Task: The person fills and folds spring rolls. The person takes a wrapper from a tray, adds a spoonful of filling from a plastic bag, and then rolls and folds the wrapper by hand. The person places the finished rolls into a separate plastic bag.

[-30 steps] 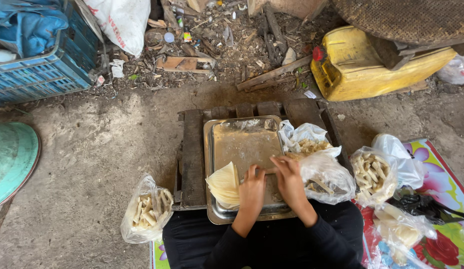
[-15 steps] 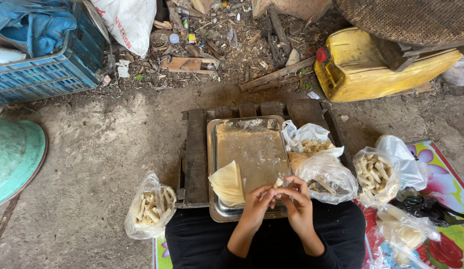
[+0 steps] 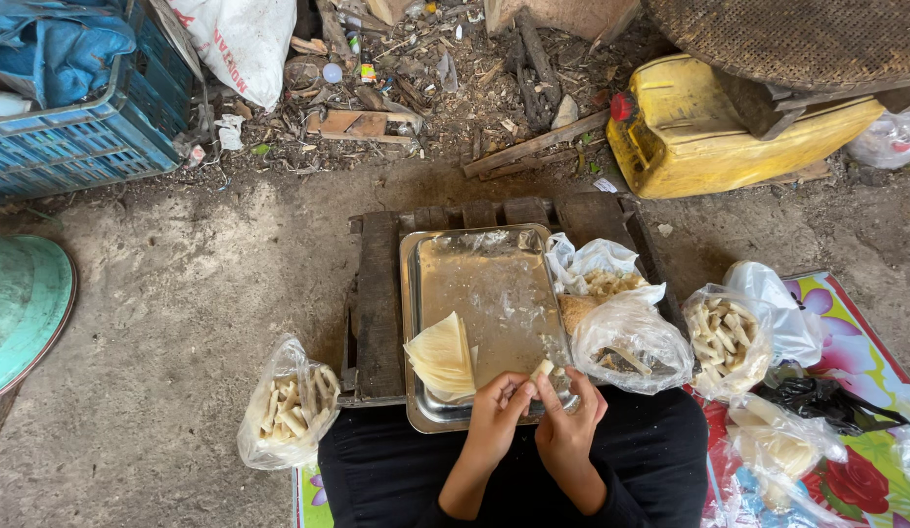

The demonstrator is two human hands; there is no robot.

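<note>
Head view: I see both hands low over the near edge of a rectangular shiny metal tray (image 3: pixel 474 284) that sits on a dark weathered wooden pallet (image 3: pixel 377 313). Left hand (image 3: pixel 494 420) and right hand (image 3: pixel 567 425) are together, fingertips pinched on a small pale rolled wrapper piece (image 3: pixel 543 369) held just above the tray's near right corner; grip is closed on it from both sides. Fan-shaped stack of thin pale wrapper sheets (image 3: pixel 442 354) lies on the tray's left side, just beside the left hand. Clear plastic bag with crumbly filling (image 3: pixel 601 284) touches the tray's right edge; a second crumpled clear bag (image 3: pixel 631 342) sits just in front of it, next to the right hand. Clear bag of short pale finished rolls (image 3: pixel 284 411) lies on the concrete to the left, another such bag (image 3: pixel 724 337) to the right on a floral mat (image 3: pixel 856 332). Further back: yellow plastic jerrycan on its side (image 3: pixel 709 137), blue plastic crate (image 3: pixel 83 137), white sack (image 3: pixel 242 39), green round basin edge (image 3: pixel 20 303).
</note>
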